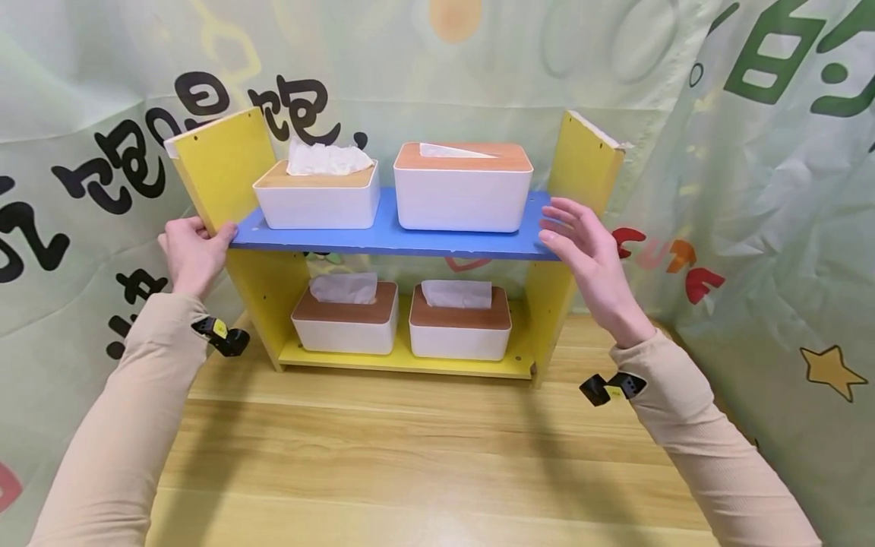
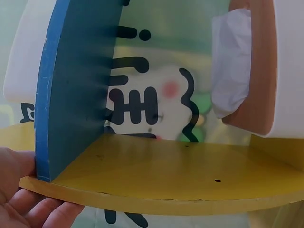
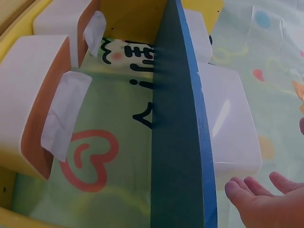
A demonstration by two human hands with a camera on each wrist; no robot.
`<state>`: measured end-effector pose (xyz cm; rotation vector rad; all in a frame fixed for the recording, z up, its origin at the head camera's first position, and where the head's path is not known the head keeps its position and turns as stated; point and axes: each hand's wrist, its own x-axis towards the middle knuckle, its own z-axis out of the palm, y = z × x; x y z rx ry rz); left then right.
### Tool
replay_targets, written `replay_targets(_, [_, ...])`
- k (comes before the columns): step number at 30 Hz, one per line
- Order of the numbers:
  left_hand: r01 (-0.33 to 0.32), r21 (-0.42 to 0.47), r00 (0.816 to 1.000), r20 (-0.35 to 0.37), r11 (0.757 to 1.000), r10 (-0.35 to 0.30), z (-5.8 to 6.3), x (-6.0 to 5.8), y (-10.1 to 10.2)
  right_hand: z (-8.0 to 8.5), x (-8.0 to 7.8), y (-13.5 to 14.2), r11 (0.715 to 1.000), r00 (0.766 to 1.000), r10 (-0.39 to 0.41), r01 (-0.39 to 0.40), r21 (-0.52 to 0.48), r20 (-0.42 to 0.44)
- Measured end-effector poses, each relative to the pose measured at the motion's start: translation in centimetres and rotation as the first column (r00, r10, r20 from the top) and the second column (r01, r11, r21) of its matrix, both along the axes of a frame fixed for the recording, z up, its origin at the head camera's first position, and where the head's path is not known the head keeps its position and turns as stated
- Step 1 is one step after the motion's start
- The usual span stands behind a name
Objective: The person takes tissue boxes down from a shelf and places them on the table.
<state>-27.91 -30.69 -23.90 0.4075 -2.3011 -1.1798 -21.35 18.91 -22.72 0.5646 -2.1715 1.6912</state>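
A small shelf unit with a blue middle board (image 1: 386, 241) and yellow side panels stands on the wooden table. At its left side, my left hand (image 1: 194, 254) grips the edge of the left yellow panel (image 2: 156, 199), thumb by the end of the blue board and fingers around the outside. My right hand (image 1: 588, 262) is held with its fingers extended near the board's right end, holding nothing. On the blue board sit a tissue box (image 1: 320, 207) with a light wood lid and a larger tissue box (image 1: 465, 197). The right hand is nearest the larger one.
Two more white tissue boxes, one at left (image 1: 345, 334) and one at right (image 1: 459, 339), with brown lids and tissues sticking out, rest on the lower yellow board (image 1: 410, 366). Printed cloth (image 1: 752, 251) hangs behind and to both sides. Wooden tabletop (image 1: 424, 456) extends in front.
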Motion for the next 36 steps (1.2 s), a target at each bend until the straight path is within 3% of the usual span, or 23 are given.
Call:
replay_targets(8, [-0.006, -0.013, 1.0, 0.002, 1.0, 0.006, 0.0, 0.0, 0.1, 1.1, -1.8, -0.7, 0.991, 0.993, 0.062, -0.049, -0.127, 0.102])
replay_targets(17, [-0.001, -0.006, 1.0, -0.008, 1.0, 0.001, -0.1, 0.2, 0.2, 2.0, -3.5, -1.5, 0.994, 0.986, 0.04, -0.024, -0.104, 0.16])
replay_targets(36, [-0.004, -0.004, 1.0, -0.004, 1.0, 0.004, 0.0, 0.3, 0.3, 2.9, -5.9, -2.3, 0.999, 0.986, -0.028, 0.035, -0.04, 0.164])
